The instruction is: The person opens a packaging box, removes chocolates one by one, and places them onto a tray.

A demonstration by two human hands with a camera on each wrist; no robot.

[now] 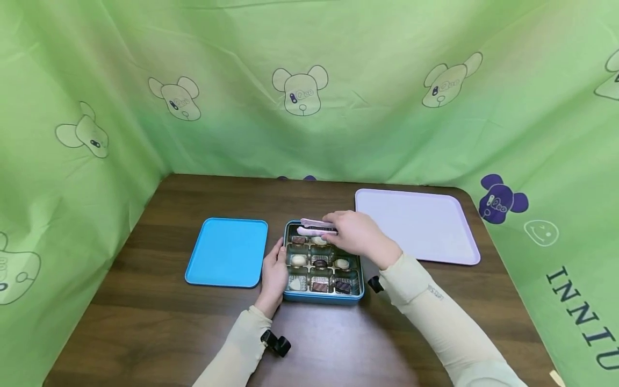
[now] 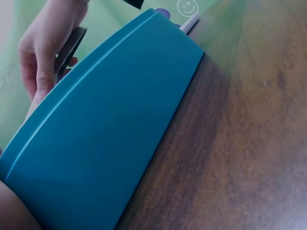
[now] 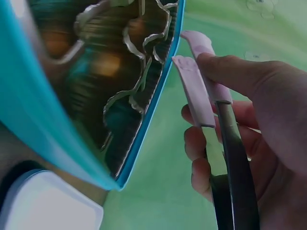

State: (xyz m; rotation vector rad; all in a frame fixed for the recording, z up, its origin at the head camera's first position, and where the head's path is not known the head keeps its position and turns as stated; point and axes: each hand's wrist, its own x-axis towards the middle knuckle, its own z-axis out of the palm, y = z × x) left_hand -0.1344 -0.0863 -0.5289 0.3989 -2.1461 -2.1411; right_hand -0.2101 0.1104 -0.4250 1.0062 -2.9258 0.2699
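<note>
A blue tin [image 1: 323, 299] sits on the table, divided into compartments with several light and dark chocolates [image 1: 319, 287]. My left hand [image 1: 273, 274] rests along the tin's left wall, its fingers fairly straight; in the left wrist view only a bit of it shows beside the tin [image 2: 105, 105]. My right hand [image 1: 355, 232] holds a pair of tongs [image 1: 316, 232] over the far row. In the right wrist view, thumb and fingers grip the tongs [image 3: 230, 143], which have metal arms and pale pink tips. Those tips stand a little apart near the tin's rim, with nothing visible between them.
A blue tray [image 1: 227, 252] lies to the left of the tin. Farther back on the right is a larger lilac tray [image 1: 418, 226], partly behind my right arm. Green printed curtains [image 1: 242, 140] surround the back and sides of the wooden table [image 1: 159, 306].
</note>
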